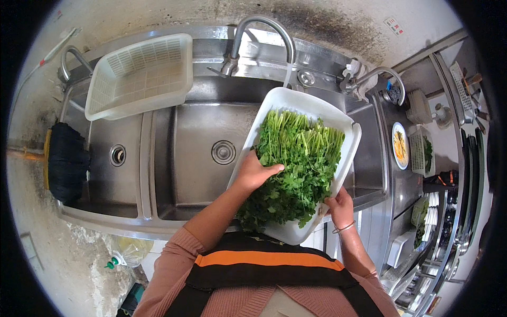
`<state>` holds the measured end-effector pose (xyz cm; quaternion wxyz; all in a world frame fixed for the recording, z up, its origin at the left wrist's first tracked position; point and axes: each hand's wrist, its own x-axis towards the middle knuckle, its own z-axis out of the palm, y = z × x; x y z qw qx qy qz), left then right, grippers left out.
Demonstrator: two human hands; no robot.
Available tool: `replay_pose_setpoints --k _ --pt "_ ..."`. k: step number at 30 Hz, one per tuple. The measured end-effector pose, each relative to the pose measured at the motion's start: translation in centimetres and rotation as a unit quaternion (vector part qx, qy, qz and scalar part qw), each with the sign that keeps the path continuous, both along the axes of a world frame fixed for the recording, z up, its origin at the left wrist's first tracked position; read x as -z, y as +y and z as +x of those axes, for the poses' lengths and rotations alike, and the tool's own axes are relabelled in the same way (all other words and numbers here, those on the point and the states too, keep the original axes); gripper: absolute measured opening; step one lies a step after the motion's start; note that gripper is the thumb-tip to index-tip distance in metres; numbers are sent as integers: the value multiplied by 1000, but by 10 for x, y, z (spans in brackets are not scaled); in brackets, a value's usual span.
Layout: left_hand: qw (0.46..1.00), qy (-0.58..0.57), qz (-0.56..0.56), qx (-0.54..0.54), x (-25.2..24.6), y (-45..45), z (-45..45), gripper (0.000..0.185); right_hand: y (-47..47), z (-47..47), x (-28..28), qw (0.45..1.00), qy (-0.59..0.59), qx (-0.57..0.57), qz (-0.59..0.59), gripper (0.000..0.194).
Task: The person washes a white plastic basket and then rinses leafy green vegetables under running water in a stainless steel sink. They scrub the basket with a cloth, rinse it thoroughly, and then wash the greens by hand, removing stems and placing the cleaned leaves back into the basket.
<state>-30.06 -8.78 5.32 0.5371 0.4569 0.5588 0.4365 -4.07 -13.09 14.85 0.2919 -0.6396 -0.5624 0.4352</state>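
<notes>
A white plastic bin (279, 101), turned at an angle, is held over the right part of the middle sink basin. Inside lies a thick bunch of leafy green herbs (297, 158), like cilantro, stems toward the far end and leaves toward me. My left hand (257, 170) reaches over the bin's left side and grips the herbs, thumb on top, other fingers mostly hidden. At the near right rim, my right hand (341, 207) holds the bin. Water (288, 75) runs from the curved faucet (263, 20) down at the bin's far end.
A white perforated basket (138, 75) rests over the left sink basin (113, 182). Beside that basin is a dark brush head (67, 162). A drain (223, 152) shows in the middle basin. On the right counter are a plate with food residue (400, 146) and a small basket of greens (418, 152).
</notes>
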Motion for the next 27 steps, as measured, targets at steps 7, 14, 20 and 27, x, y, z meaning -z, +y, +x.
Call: replay_pose_setpoints --k 7,14,20,27 --pt "951 292 -92 -30 19 -7 29 82 24 1 -9 994 8 -3 -107 41" --pt "981 -113 -83 -136 27 -15 13 72 46 -13 -31 985 -93 -84 -121 30" --pt "882 -376 -252 -129 20 -22 4 65 51 -39 -71 943 -285 -169 28 21" --pt "909 -351 -227 -5 39 -23 15 55 50 -67 -100 892 -366 -246 102 19"
